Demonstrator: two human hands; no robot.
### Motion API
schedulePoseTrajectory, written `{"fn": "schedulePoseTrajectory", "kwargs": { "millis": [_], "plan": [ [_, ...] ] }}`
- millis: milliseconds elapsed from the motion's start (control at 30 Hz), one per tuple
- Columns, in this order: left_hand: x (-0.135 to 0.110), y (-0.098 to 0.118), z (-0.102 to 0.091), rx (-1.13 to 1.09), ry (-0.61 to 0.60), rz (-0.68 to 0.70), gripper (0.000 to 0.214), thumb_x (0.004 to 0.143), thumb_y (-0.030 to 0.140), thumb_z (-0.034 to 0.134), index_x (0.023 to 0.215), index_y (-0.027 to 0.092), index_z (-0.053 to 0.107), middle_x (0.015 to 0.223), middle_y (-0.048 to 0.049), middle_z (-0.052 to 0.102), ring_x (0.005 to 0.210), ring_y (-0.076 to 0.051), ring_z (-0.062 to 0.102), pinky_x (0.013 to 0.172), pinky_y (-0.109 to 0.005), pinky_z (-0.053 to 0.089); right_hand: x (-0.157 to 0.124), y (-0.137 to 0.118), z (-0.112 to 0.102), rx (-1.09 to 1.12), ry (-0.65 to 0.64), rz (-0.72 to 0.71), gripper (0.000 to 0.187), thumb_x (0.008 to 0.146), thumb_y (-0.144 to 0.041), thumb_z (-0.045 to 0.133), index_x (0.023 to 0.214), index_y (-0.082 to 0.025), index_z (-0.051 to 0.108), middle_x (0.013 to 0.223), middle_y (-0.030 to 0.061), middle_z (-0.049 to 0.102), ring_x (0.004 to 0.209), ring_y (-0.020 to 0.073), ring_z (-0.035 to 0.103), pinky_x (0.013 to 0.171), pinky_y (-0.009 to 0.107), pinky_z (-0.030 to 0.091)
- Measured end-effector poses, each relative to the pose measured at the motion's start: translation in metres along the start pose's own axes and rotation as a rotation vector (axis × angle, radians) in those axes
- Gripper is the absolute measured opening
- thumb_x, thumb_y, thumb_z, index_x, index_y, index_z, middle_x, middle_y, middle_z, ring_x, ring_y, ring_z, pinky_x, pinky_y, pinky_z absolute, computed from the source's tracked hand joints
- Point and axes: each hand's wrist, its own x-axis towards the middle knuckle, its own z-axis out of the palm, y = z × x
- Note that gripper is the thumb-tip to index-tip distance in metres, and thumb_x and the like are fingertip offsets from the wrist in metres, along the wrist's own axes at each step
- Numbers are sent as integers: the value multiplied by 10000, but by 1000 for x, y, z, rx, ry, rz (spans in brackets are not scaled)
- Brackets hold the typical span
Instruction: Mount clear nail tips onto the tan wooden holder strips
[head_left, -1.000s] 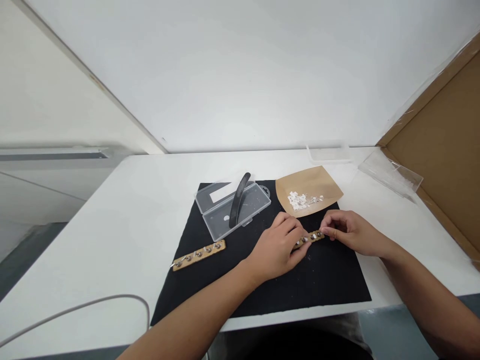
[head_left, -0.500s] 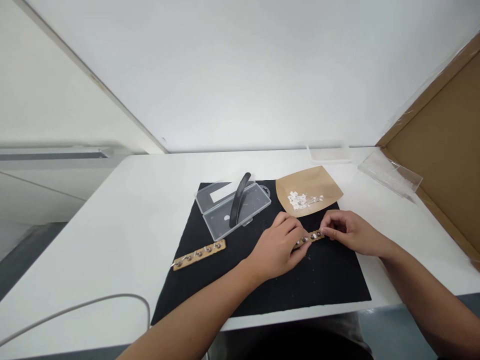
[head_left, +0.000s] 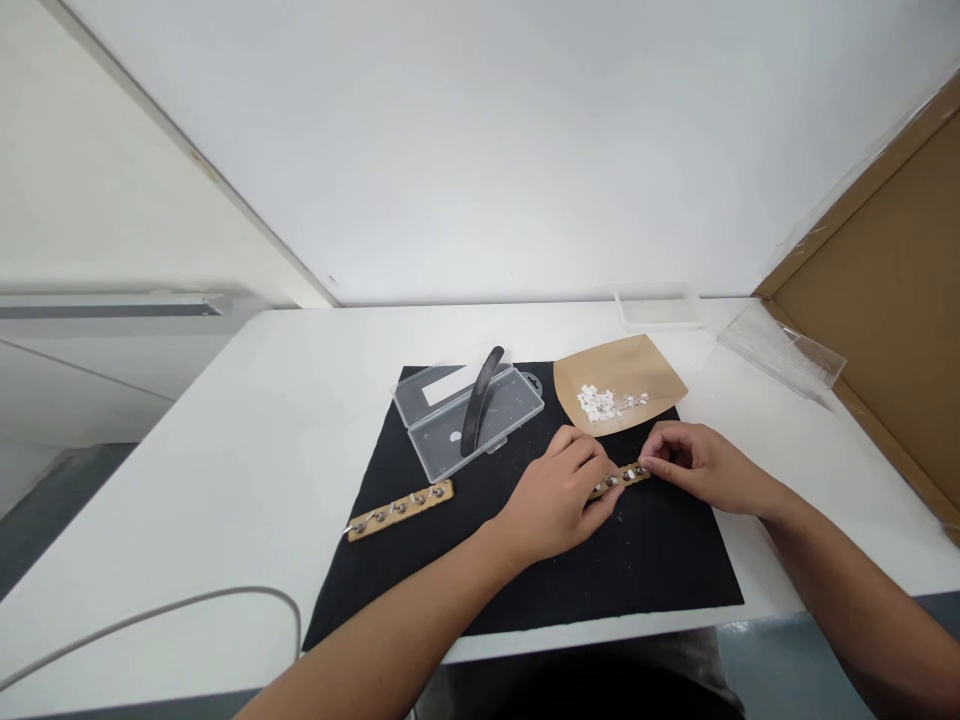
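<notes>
My left hand [head_left: 564, 492] is closed over the left part of a narrow tan strip [head_left: 632, 475] with small metal pieces and white bits along it, gripping it against the black mat [head_left: 570, 580]. At the strip's right end, my right hand [head_left: 686, 462] pinches with thumb and forefinger; whatever is between the fingertips is too small to make out. A second tan strip [head_left: 401, 510] with several metal pieces lies to the left on the mat. Just beyond my hands is a brown paper tray [head_left: 622, 365] with a heap of small white pieces [head_left: 600, 402] in it.
An open clear plastic case [head_left: 431, 450] lies on the mat, with a curved black tweezer-like tool [head_left: 480, 400] across it. Clear plastic boxes [head_left: 784, 350] stand at the back right, near a cardboard panel [head_left: 877, 230]. A grey cable [head_left: 225, 592] curves across the table's left side.
Both hands stay in nearly the same place at the strip. The whole view has shifted very slightly; nothing else visibly differs.
</notes>
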Motion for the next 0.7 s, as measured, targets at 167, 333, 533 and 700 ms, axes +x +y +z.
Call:
{"fn": "schedulePoseTrajectory", "kwargs": {
  "millis": [167,333,533,700],
  "plan": [
    [0,0,0,3,8,-13,88,1044,276,647,1052,197,685,1005,-85,709,1031,-251,600,855,-377,584,0,1,0,5,4,-14,370,976,-583,711,926,-220,761,881,45,724,772,178,628,682,310,496],
    [0,0,1,5,12,-7,78,1036,263,656,1036,189,678,1000,-82,709,1028,-248,599,868,-380,587,1,2,0,16,7,1,353,963,-571,731,927,-222,776,885,46,735,776,179,637,685,312,502],
    [0,0,1,8,6,-12,73,1041,260,645,1031,195,675,999,-85,706,1025,-248,597,861,-379,587,1,2,1,20,4,10,352,964,-572,723,937,-225,781,855,41,736,757,182,637,671,314,502],
    [-1,0,1,3,12,-17,79,1042,266,643,1052,199,683,1008,-88,697,1029,-249,599,841,-369,588,0,2,1,4,3,-8,349,976,-567,712,937,-227,778,847,41,726,758,183,634,660,310,494]
  ]
}}
